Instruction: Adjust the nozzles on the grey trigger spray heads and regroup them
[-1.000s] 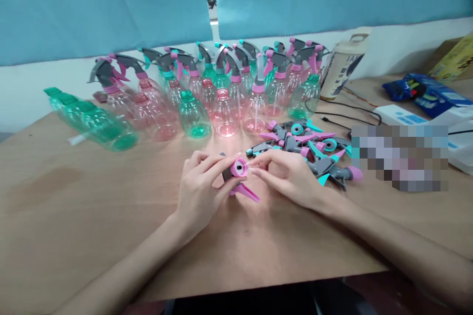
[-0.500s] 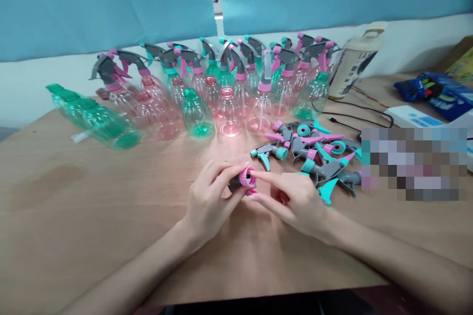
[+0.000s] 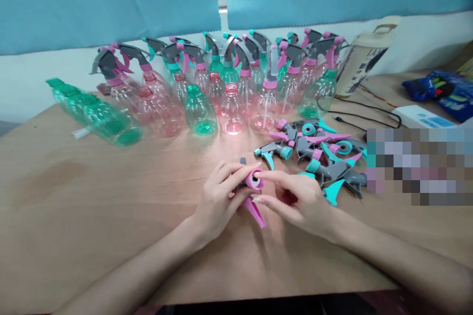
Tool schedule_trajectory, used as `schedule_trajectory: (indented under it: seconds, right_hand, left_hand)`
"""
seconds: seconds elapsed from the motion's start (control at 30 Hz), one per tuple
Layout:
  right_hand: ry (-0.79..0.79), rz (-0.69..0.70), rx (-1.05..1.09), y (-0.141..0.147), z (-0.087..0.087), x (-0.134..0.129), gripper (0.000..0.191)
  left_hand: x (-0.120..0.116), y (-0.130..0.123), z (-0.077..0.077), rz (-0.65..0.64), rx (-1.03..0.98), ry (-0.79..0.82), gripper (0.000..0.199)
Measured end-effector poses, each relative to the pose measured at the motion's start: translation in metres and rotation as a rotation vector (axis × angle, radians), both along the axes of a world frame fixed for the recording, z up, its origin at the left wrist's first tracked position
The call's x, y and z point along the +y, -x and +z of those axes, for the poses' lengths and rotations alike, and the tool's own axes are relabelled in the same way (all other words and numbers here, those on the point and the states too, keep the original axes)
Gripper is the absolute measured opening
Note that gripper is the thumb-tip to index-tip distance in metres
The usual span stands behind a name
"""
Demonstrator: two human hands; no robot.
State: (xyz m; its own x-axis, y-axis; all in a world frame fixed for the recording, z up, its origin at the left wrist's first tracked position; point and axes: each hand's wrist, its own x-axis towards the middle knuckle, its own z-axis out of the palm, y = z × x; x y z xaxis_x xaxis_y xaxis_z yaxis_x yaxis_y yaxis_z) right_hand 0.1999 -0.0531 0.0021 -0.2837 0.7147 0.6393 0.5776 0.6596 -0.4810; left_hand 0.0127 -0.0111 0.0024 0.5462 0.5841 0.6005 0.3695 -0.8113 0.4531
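Note:
My left hand (image 3: 221, 197) is closed around a spray trigger head with a grey body and a pink collar (image 3: 260, 187). The collar's open end faces right, and the pink trigger (image 3: 255, 214) points down below my fingers. My right hand (image 3: 303, 199) has its index finger stretched to the collar's opening, touching its edge. Its thumb is apart from that finger, close to the trigger, and the other fingers are curled. Just beyond my right hand lies a pile of loose spray heads (image 3: 325, 170) in grey, pink and turquoise.
Behind stand several bottles, some with spray heads fitted, such as a pink bottle (image 3: 232, 115) and a green bottle (image 3: 200, 113) with open necks. Green bottles (image 3: 107, 123) lean at the left. A large cream drink bottle (image 3: 364, 59), a black cable (image 3: 384, 109) and a blue packet (image 3: 443, 91) are right.
The spray head has turned in my left hand, so its pink trigger now shows hanging down and its collar faces me more. The whole view has shifted slightly.

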Motion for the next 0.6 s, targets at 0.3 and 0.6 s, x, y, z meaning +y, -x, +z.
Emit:
schedule_trajectory:
  seconds: [0.3,0.6]
  right_hand:
    - [0.034,0.008,-0.026,-0.0022,-0.0068,0.0047,0.03]
    - [0.021,0.09,0.021,-0.0033,-0.0072,0.0046,0.02]
  left_hand:
    - [0.0019,-0.0011,0.0009,-0.04,0.012,0.101,0.03]
    - [0.0017,-0.0005,-0.0034,-0.08,0.019,0.134,0.032]
